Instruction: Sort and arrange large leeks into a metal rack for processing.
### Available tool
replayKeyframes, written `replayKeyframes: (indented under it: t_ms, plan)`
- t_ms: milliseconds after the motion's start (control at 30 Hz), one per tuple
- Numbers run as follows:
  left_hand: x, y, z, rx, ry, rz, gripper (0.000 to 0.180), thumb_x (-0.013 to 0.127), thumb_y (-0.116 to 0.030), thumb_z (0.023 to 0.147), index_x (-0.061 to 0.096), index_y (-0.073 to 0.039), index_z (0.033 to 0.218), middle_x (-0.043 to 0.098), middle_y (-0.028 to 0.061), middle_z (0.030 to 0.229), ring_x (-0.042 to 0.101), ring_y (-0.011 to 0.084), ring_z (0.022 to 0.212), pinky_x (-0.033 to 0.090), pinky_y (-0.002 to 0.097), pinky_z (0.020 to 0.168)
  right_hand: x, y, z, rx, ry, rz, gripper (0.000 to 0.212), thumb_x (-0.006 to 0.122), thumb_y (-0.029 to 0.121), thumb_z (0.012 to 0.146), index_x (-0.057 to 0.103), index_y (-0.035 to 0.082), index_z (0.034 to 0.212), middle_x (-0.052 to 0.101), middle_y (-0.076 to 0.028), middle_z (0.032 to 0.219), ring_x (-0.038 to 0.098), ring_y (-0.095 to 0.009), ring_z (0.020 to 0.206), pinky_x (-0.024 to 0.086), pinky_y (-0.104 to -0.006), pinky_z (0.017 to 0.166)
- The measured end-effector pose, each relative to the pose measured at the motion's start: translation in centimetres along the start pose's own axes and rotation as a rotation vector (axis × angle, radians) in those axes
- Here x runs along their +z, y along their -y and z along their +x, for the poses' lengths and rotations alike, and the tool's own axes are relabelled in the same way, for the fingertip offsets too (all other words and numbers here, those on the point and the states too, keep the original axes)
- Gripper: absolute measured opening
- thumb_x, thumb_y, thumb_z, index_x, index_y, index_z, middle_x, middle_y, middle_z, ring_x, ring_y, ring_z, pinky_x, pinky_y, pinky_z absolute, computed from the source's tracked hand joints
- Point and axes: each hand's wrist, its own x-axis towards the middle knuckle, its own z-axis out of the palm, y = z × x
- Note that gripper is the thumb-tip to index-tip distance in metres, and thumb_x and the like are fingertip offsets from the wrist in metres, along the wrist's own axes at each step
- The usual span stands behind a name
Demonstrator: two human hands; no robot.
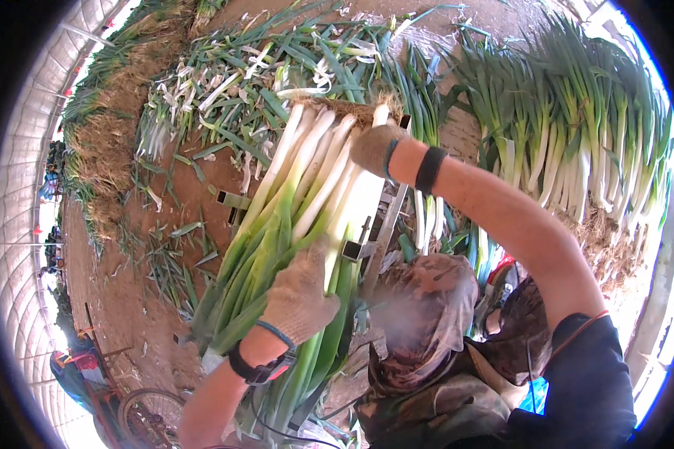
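Note:
A thick row of leeks (307, 172) lies on a metal stand, white stems and brown roots at the far end, green leaves toward me. My right hand (378, 152), in a beige knit glove, is closed around a leek's white stem (381, 114) just below its roots. Nearer to me, my left hand (299, 295), gloved the same way, rests on the leeks where white turns to green. Its fingers stretch along the stems, and its thumb stands apart over the leaves. The undersides of its fingers are hidden.
Square metal tubes (356, 250) jut from the stand. Peeled leaves (225, 97) litter the ground ahead. Upright leeks (569, 127) stand in bunches at right, more bunches (105, 135) at far left. A camouflage cap and clothing (427, 322) fill the lower middle; a bicycle wheel (153, 419) is lower left.

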Motion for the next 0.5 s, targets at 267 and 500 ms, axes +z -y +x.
replayKeyframes:
  t_ms: [267, 500]
  plan:
    - [-11.3, 0.8, -3.7, 0.026, -0.178, 0.265, 0.095, 0.078, -0.009, 0.091, 0.049, -0.002, 0.181, 0.06, 0.0308, 0.175, 0.06, 0.0467, 0.162, 0.05, 0.0512, 0.136, -4.8, -0.6, 2.7, 0.021, -0.588, 0.157, 0.016, 0.07, 0.008, 0.107, 0.076, 0.005, 0.122, 0.083, -0.018, 0.106, 0.088, -0.04, 0.098, 0.071, -0.0532, 0.081]
    - [0.8, 9.9, 1.8, 0.271, -0.325, 0.121, 0.065, 0.084, -0.013, 0.102, 0.066, 0.0, 0.164, 0.074, 0.0307, 0.15, 0.073, 0.0513, 0.139, 0.059, 0.0552, 0.122, 2.3, 3.7, 1.1, 0.184, -0.28, 0.106, 0.022, 0.07, 0.015, 0.107, 0.08, 0.012, 0.127, 0.081, -0.016, 0.138, 0.085, -0.035, 0.111, 0.065, -0.0581, 0.092]
